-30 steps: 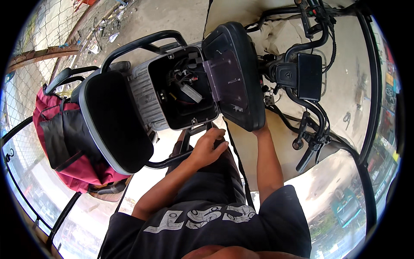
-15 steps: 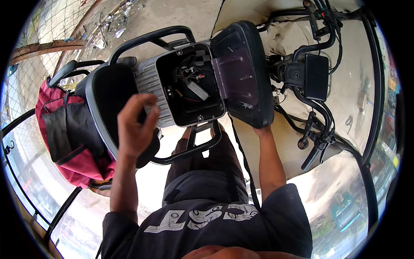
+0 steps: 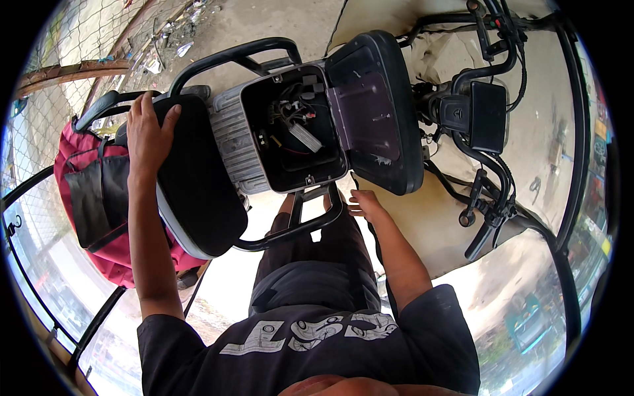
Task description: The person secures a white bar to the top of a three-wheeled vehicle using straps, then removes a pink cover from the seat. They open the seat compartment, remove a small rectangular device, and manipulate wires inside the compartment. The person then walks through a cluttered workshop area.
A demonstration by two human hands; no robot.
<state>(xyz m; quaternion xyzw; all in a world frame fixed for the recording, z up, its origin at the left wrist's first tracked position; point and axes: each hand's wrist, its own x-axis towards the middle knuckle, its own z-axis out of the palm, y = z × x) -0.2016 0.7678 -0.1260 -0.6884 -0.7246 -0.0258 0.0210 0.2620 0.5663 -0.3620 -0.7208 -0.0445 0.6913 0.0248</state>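
Item, as I see it from above: scooter on bare concrete ground (image 3: 264, 20), litter along a wire fence (image 3: 59, 46) at far left. My left hand (image 3: 148, 132) lies flat, fingers spread, on the black seat (image 3: 198, 178). My right hand (image 3: 365, 203) hangs loose, holding nothing, just below the raised lid (image 3: 376, 112). Open compartment (image 3: 294, 132) between seat and lid, wires inside. Red bag (image 3: 92, 191) beside the seat. Handlebar (image 3: 489, 119) at right.
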